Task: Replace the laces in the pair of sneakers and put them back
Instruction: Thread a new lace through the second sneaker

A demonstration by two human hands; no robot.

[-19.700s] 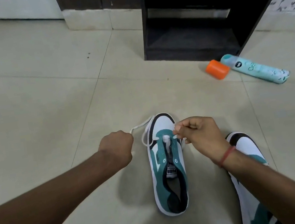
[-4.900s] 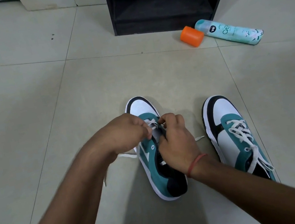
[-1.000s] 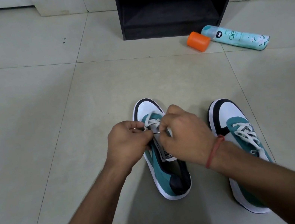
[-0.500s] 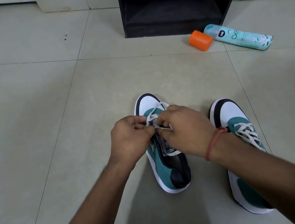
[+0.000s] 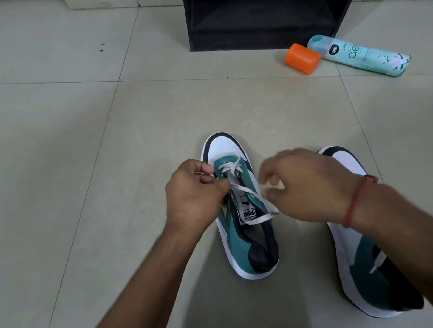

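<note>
Now the left hand [image 5: 195,196] pinches the lace [image 5: 246,190] over the sneaker [image 5: 242,211] on the floor; the right hand [image 5: 304,186], blurred, pinches its end. Pull evenly, I'd say.

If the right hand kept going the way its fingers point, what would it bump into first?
Probably the white lace on the teal sneaker, then the left hand. The right hand is blurred, so depth is unsure.

Home: tiled floor [image 5: 64,161], black cabinet [image 5: 269,10]
</note>
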